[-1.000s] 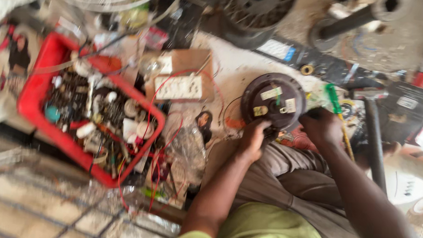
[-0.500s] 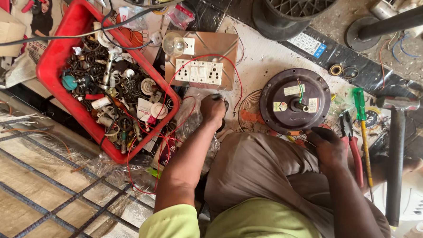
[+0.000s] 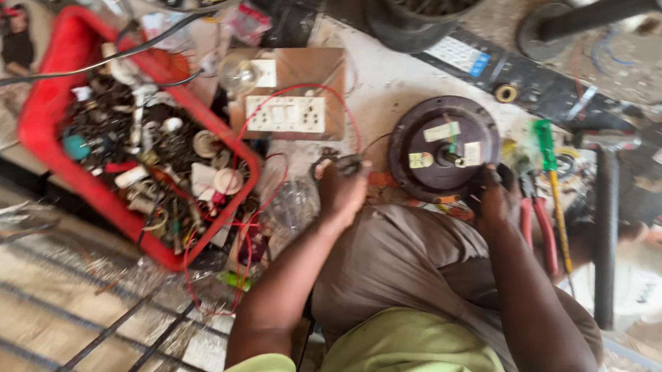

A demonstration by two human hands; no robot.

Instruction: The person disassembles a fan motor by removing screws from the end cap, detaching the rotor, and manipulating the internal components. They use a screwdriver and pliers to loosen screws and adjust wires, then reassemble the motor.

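Observation:
A round dark fan motor (image 3: 443, 145) with paper labels lies on the floor in front of my knees. My right hand (image 3: 498, 199) grips its lower right rim. My left hand (image 3: 342, 192) is curled over a small dark ring-shaped part (image 3: 345, 163) just left of the motor, below a wooden board with a white switch-and-socket plate (image 3: 286, 113). Red wires (image 3: 252, 205) loop from the board down past my left wrist. My lap in brown cloth fills the lower middle.
A red tray (image 3: 44, 114) full of small electrical parts sits at the left. A green-handled screwdriver (image 3: 546, 143), red-handled pliers (image 3: 543, 236) and a hammer (image 3: 606, 228) lie right of the motor. A clear bulb (image 3: 235, 74) rests by the board. A metal grille (image 3: 79, 324) lies at lower left.
My left hand left the motor and moved left to the small dark part beside the board. My right hand dropped to my lap, then returned to the motor's rim.

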